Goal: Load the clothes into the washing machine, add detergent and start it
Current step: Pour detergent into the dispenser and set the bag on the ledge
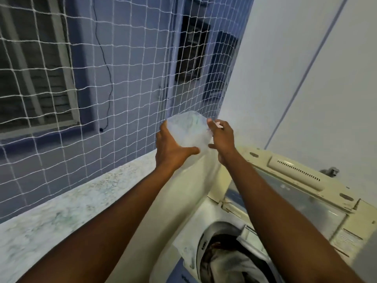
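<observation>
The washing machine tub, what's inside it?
Clothes, dark and light ones, lie piled in the tub under the raised lid. The right arm covers part of the opening, so anything deeper stays hidden.

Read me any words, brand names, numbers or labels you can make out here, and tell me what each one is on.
None can be read.
Raised lid: faint logo, too blurred.
Sticker on the lid frame: print too small.
Washing machine front panel: white lettering cut off and blurred.
Translucent container held in both hands: no text visible.

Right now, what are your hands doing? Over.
Both hands, left and right, on clear tub above ledge. Washer lid up, clothes inside. Nothing in the way.
</observation>
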